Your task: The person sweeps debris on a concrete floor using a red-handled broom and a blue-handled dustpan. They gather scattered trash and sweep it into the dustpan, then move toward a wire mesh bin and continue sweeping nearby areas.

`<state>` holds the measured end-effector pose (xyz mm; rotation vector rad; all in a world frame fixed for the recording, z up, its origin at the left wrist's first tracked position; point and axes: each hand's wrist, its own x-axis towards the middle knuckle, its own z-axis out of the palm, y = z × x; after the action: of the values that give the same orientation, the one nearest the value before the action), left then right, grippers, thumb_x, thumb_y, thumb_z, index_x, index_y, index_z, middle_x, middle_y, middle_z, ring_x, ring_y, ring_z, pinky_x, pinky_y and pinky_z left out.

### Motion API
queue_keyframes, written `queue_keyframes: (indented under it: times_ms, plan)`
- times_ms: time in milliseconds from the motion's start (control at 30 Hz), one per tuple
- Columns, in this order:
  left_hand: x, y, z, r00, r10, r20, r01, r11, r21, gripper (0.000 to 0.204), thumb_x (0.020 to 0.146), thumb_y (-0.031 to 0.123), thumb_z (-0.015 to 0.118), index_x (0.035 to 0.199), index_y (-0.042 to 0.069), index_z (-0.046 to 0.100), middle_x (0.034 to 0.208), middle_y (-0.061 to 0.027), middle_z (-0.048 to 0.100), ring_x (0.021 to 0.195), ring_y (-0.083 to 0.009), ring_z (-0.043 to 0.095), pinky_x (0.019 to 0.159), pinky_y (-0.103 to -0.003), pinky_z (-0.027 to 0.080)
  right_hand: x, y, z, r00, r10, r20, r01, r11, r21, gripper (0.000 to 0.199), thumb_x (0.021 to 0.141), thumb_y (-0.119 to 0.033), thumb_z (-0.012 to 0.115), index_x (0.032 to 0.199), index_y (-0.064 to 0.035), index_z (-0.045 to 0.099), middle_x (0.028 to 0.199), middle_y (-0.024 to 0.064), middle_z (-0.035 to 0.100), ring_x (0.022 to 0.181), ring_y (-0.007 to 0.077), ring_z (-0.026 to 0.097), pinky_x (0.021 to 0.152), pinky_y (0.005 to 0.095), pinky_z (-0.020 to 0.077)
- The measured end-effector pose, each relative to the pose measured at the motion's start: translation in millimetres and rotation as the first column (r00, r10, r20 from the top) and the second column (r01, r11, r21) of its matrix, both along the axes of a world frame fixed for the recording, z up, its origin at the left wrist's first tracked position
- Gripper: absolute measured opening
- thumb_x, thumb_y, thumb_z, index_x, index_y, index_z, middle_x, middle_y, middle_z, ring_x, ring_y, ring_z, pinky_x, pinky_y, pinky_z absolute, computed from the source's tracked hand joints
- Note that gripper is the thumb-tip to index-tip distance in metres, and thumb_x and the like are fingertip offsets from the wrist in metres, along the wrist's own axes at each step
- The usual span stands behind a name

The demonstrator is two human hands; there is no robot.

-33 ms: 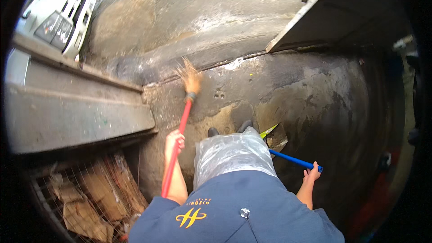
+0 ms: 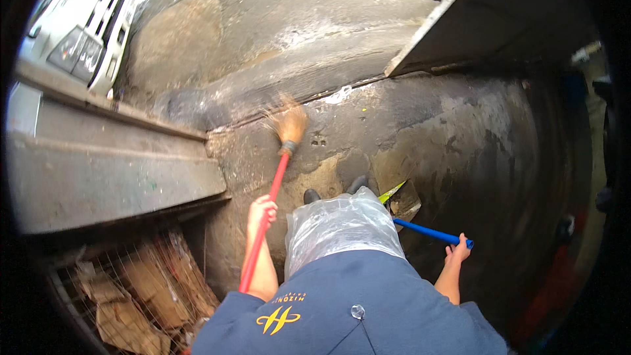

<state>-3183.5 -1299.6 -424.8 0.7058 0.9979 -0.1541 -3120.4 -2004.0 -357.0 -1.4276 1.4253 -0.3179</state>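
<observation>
Broom point(image 2: 279, 177) strokes over the concrete floor point(image 2: 453, 164) look like the step I have in hand: the bristles point(image 2: 289, 123) are blurred and fanned out ahead of my left hand point(image 2: 260, 213), close to the seam that crosses the ground there. The next move, as I judge it, calls for drawing the bristles back toward my boots point(image 2: 358, 184) and bringing the loose bits to what I take for a dustpan point(image 2: 405, 202), which sits between my two hands, nearer the right one and partly hidden by my clear plastic apron point(image 2: 345, 227). A small yellow scrap point(image 2: 363, 110) lies beyond the boots, to the right of the bristles.

My left forearm comes up past the sleeve with the elbow bent, and the fist is wrapped snugly round the red handle, which slants forward and a little to the right from near my sleeve, through the grip, to the bristles. My right arm is held out to the side, forearm angled up and outward, its hand point(image 2: 457, 251) curled round the far end of a blue handle point(image 2: 427, 230) that runs back toward the dustpan; how firmly those fingers press, I cannot tell.
</observation>
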Motion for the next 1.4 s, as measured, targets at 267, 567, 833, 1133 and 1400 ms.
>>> queue_keyframes:
  times_ms: [267, 567, 833, 1133, 1400]
  plan:
    - [51, -7, 83, 0.9, -0.435, 0.003, 0.415, 0.86, 0.297, 0.063, 0.082, -0.007, 0.067, 0.141, -0.004, 0.047, 0.078, -0.0087, 0.066, 0.045, -0.013, 0.056, 0.04, -0.027, 0.044, 38, 0, 1, 0.999, 0.003, -0.042, -0.006, 0.997, -0.074, 0.025, 0.087, -0.028, 0.075, 0.105, -0.0153, 0.063, 0.098, -0.001, 0.062, 0.088, 0.0167, 0.058, 0.079, 0.0452, 0.0473]
    - [207, -41, 1, 0.815, -0.556, -0.162, 0.579, 0.785, 0.219, 0.058, 0.084, -0.002, 0.065, 0.139, -0.006, 0.048, 0.075, -0.0083, 0.064, 0.047, -0.0132, 0.056, 0.041, -0.028, 0.043, 33, -6, 4, 0.999, -0.055, 0.004, 0.055, 0.995, -0.078, 0.021, 0.087, -0.024, 0.075, 0.102, -0.0156, 0.063, 0.097, -0.0018, 0.062, 0.09, 0.0143, 0.059, 0.074, 0.0383, 0.0481]
    - [202, -23, 122, 0.791, -0.608, -0.069, 0.595, 0.737, 0.32, 0.064, 0.082, -0.009, 0.065, 0.143, -0.005, 0.045, 0.08, -0.0098, 0.065, 0.044, -0.0135, 0.056, 0.038, -0.025, 0.043, 19, -19, -7, 0.983, -0.184, 0.001, 0.183, 0.981, -0.065, 0.022, 0.088, -0.029, 0.075, 0.103, -0.0148, 0.066, 0.105, -0.0007, 0.064, 0.102, 0.0151, 0.059, 0.083, 0.0385, 0.0475]
    - [272, -109, 23, 0.858, -0.513, -0.044, 0.513, 0.846, 0.144, 0.056, 0.084, -0.003, 0.064, 0.138, -0.003, 0.047, 0.075, -0.0094, 0.062, 0.046, -0.0121, 0.053, 0.042, -0.025, 0.042, 39, -33, -22, 0.99, -0.135, 0.038, 0.137, 0.99, -0.044, 0.022, 0.086, -0.026, 0.074, 0.103, -0.0148, 0.065, 0.103, 0.0004, 0.066, 0.099, 0.0155, 0.061, 0.082, 0.0373, 0.0459]
    - [246, -92, 110, 0.822, -0.564, -0.077, 0.55, 0.752, 0.364, 0.061, 0.083, -0.005, 0.066, 0.142, -0.003, 0.047, 0.08, -0.0098, 0.066, 0.045, -0.0104, 0.054, 0.041, -0.025, 0.043, 46, -46, -34, 0.989, -0.148, 0.006, 0.148, 0.987, -0.062, 0.02, 0.088, -0.027, 0.072, 0.102, -0.0145, 0.065, 0.1, 0.0001, 0.068, 0.092, 0.0143, 0.062, 0.076, 0.0346, 0.0441]
